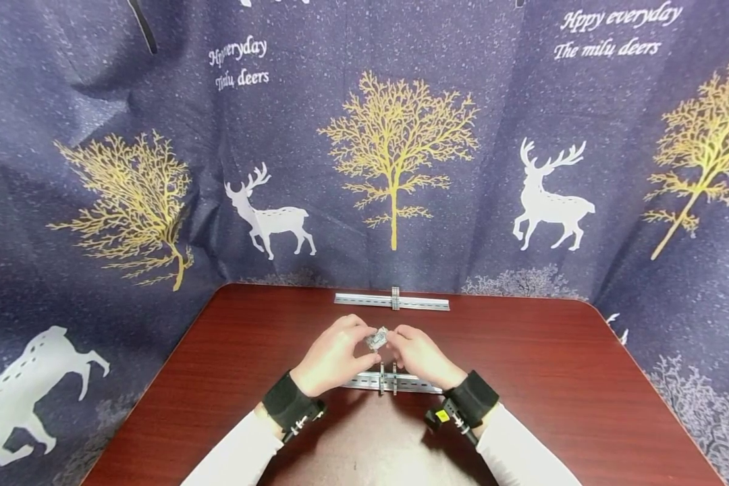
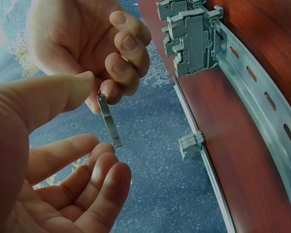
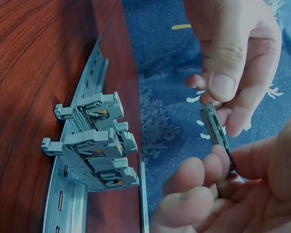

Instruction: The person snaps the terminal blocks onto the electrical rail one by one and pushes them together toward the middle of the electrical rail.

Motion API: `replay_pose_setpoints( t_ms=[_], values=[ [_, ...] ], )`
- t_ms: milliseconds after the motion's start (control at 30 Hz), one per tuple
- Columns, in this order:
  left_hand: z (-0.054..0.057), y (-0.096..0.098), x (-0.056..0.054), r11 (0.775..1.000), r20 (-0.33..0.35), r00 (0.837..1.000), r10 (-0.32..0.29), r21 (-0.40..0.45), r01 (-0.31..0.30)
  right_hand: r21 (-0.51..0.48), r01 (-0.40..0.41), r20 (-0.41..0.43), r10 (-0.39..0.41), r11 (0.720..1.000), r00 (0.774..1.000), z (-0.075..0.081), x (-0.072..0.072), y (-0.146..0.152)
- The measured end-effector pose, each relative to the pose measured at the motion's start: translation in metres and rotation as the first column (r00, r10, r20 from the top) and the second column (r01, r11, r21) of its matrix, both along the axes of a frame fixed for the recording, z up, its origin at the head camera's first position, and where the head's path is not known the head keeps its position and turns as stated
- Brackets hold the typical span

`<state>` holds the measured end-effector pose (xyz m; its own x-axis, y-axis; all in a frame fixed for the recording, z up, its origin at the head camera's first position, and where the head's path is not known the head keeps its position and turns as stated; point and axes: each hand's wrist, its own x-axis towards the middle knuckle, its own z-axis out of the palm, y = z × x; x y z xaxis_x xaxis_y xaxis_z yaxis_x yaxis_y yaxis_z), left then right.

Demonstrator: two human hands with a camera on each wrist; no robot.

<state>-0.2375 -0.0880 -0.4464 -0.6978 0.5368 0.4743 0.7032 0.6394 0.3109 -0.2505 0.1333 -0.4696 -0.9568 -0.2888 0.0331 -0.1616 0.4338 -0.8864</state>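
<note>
Between both hands is a thin grey terminal block [image 1: 376,339], raised over the near metal rail; it appears edge-on in the left wrist view [image 2: 109,122] and the right wrist view [image 3: 216,127]. My left hand [image 1: 339,354] holds it from the left, its thumb and fingers at the edges of the piece. From the right, my right hand [image 1: 424,356] pinches its other end between thumb and fingertips. The fingers partly cover both ends. Below the hands, grey terminal blocks [image 3: 99,150] sit clipped upright on the slotted near rail [image 1: 357,381], with a gap between them.
Near the table's back edge lies a second slotted rail [image 1: 364,300], with a small grey group of blocks [image 1: 395,298] mounted on it. The reddish-brown table [image 1: 219,378] meets a dark blue curtain [image 1: 352,263] printed with deer and trees.
</note>
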Motion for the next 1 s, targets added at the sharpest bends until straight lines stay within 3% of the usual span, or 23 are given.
replay_pose_setpoints(
  t_ms=[167, 367, 500, 700, 1000],
  values=[
    [-0.0010, -0.0004, -0.0002, 1.000, -0.024, 0.999, 0.028, -0.013, -0.028, -0.016, 0.053, -0.003, -0.053, 0.998, 0.999, 0.0004, -0.0004, 0.0016],
    [-0.0047, -0.0019, -0.0026, 0.997, -0.042, 0.997, 0.071, 0.010, -0.070, -0.039, 0.060, -0.014, -0.060, 0.997, 0.998, -0.0001, -0.0015, 0.0019],
    [-0.0064, -0.0029, -0.0049, 0.994, 0.034, 0.995, 0.097, 0.045, -0.098, -0.078, 0.070, -0.012, -0.071, 0.995, 0.997, -0.0006, -0.0025, 0.0019],
    [-0.0066, -0.0021, -0.0070, 0.989, 0.152, 0.984, 0.088, 0.108, -0.105, -0.169, 0.076, 0.020, -0.074, 0.983, 0.997, 0.0013, -0.0015, 0.0011],
    [-0.0089, -0.0005, -0.0086, 0.979, 0.223, 0.971, 0.086, 0.163, -0.124, -0.270, 0.060, 0.087, -0.038, 0.961, 0.995, 0.0052, 0.0020, -0.0010]
  ],
)
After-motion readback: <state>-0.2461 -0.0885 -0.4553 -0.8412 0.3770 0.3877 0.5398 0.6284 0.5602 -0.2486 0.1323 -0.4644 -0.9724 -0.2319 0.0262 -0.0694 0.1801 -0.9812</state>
